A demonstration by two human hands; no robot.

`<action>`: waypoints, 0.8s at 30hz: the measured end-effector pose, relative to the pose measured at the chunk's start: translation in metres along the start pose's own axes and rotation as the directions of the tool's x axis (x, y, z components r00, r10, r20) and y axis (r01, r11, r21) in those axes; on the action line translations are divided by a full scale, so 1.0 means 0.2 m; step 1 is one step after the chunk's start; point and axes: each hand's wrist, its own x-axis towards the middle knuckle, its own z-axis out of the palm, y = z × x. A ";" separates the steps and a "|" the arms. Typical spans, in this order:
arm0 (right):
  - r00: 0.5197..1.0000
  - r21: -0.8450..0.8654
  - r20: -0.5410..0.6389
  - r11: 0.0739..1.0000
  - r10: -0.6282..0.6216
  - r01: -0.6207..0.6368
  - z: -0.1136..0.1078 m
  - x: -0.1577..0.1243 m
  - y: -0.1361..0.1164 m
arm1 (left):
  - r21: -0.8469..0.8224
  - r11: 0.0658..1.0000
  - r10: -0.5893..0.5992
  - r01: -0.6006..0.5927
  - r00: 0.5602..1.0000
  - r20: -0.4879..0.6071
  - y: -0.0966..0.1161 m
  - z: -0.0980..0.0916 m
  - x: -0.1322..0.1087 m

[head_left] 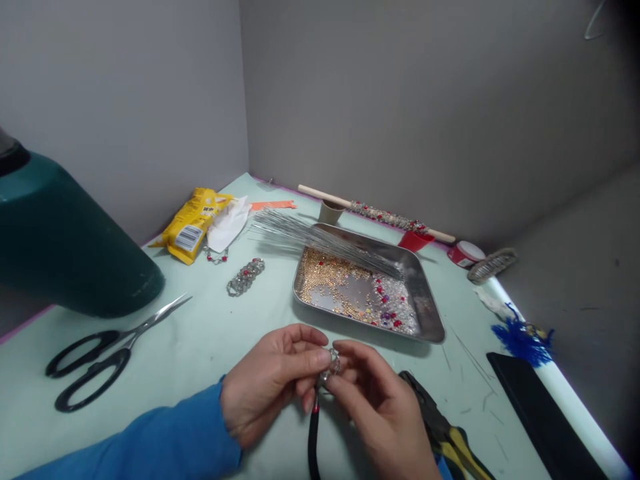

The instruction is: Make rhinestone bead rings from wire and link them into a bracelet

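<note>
Your left hand (275,380) and right hand (383,403) pinch small silvery piece (335,362), probably unfinished; beaded rings (245,277), ten o'clock, look done; gold beads (325,272), twelve o'clock, lie loose.

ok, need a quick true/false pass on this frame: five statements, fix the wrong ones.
1. The scissors lie left of the tray. True.
2. Only the right hand touches the small wire piece. False: the left hand grips it too.
3. Thin wires lie across the tray's rim. True.
4. The yellow packet sits inside the tray. False: it lies on the table, left of the tray.
5. Beadwork covers part of the wooden stick. True.
</note>
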 end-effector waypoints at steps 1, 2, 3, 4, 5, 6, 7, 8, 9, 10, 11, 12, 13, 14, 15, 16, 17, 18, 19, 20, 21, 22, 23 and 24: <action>0.998 -0.072 0.000 0.995 -0.070 0.070 0.00 -0.01 0.00 | 0.005 1.000 0.005 -0.005 1.000 0.003 0.00 0.00 0.00; 0.991 -0.137 0.006 0.982 -0.133 0.133 0.00 -0.01 0.00 | 0.007 1.000 0.006 -0.006 1.000 0.006 0.00 0.01 0.00; 0.982 -0.187 0.013 0.965 -0.186 0.185 0.00 -0.02 0.00 | 0.004 1.000 0.004 -0.004 1.000 0.010 0.00 0.01 0.00; 0.975 -0.219 0.016 0.951 -0.222 0.220 0.00 -0.02 0.00 | -0.004 1.000 0.003 -0.003 1.000 0.016 0.00 0.02 0.00; 0.972 -0.229 0.010 0.946 -0.234 0.230 0.00 -0.02 0.00 | -0.017 1.000 0.004 -0.004 1.000 0.021 0.00 0.02 -0.01; 0.976 -0.214 -0.008 0.954 -0.218 0.211 0.00 -0.02 0.00 | -0.037 0.999 0.003 -0.002 1.000 0.025 0.01 0.02 -0.01; 0.985 -0.177 -0.035 0.971 -0.171 0.162 0.00 -0.02 -0.01 | -0.066 0.998 -0.006 0.008 1.000 0.030 0.01 0.03 -0.01; 0.993 -0.124 -0.070 0.988 -0.100 0.091 -0.01 -0.01 -0.01 | -0.102 0.994 -0.022 0.026 0.999 0.036 0.02 0.03 -0.02; 0.995 -0.060 -0.103 0.998 -0.018 0.011 -0.01 -0.01 -0.02 | -0.141 0.989 -0.043 0.049 0.998 0.045 0.03 0.04 -0.02; 0.990 0.004 -0.131 0.998 0.061 -0.061 -0.02 0.00 -0.02 | -0.176 0.982 -0.064 0.073 0.996 0.058 0.04 0.04 -0.03; 0.981 0.061 -0.149 0.991 0.125 -0.117 -0.03 0.01 -0.03 | -0.203 0.975 -0.080 0.092 0.994 0.069 0.05 0.04 -0.03; 0.973 0.105 -0.159 0.983 0.168 -0.152 -0.03 0.01 -0.04 | -0.223 0.970 -0.084 0.099 0.993 0.077 0.06 0.05 -0.04; 0.968 0.137 -0.160 0.976 0.193 -0.172 -0.04 0.02 -0.05 | -0.235 0.968 -0.075 0.090 0.994 0.076 0.07 0.05 -0.04; 0.966 0.158 -0.155 0.970 0.208 -0.183 -0.04 0.02 -0.05 | -0.240 0.968 -0.056 0.072 0.996 0.073 0.07 0.06 -0.05; 0.965 0.169 -0.144 0.967 0.218 -0.193 -0.05 0.02 -0.06 | -0.239 0.970 -0.032 0.049 0.997 0.074 0.07 0.06 -0.05; 0.967 0.171 -0.130 0.965 0.221 -0.198 -0.05 0.02 -0.06 | -0.230 0.973 -0.002 0.021 0.997 0.083 0.07 0.07 -0.06; 0.969 0.165 -0.110 0.965 0.221 -0.201 -0.05 0.02 -0.06 | -0.211 0.977 0.033 -0.013 0.995 0.094 0.07 0.07 -0.06; 0.971 0.156 -0.092 0.967 0.219 -0.203 -0.04 0.02 -0.07 | -0.182 0.982 0.069 -0.049 0.992 0.107 0.07 0.07 -0.06; 0.974 0.146 -0.075 0.968 0.215 -0.202 -0.04 0.02 -0.07 | -0.144 0.986 0.104 -0.086 0.987 0.120 0.06 0.07 -0.07; 0.976 0.136 -0.062 0.970 0.210 -0.200 -0.04 0.01 -0.06 | -0.098 0.988 0.133 -0.121 0.982 0.130 0.06 0.07 -0.07; 0.977 0.127 -0.050 0.971 0.208 -0.200 -0.04 0.01 -0.06 | -0.049 0.987 0.156 -0.151 0.978 0.139 0.05 0.07 -0.07; 0.977 0.121 -0.039 0.972 0.208 -0.202 -0.04 0.01 -0.06 | 0.002 0.985 0.171 -0.173 0.974 0.147 0.05 0.07 -0.07; 0.977 0.117 -0.030 0.972 0.211 -0.206 -0.04 0.01 -0.06 | 0.050 0.981 0.176 -0.186 0.972 0.154 0.05 0.06 -0.08; 0.977 0.116 -0.022 0.971 0.211 -0.208 -0.04 0.01 -0.06 | 0.097 0.976 0.177 -0.194 0.971 0.161 0.05 0.06 -0.08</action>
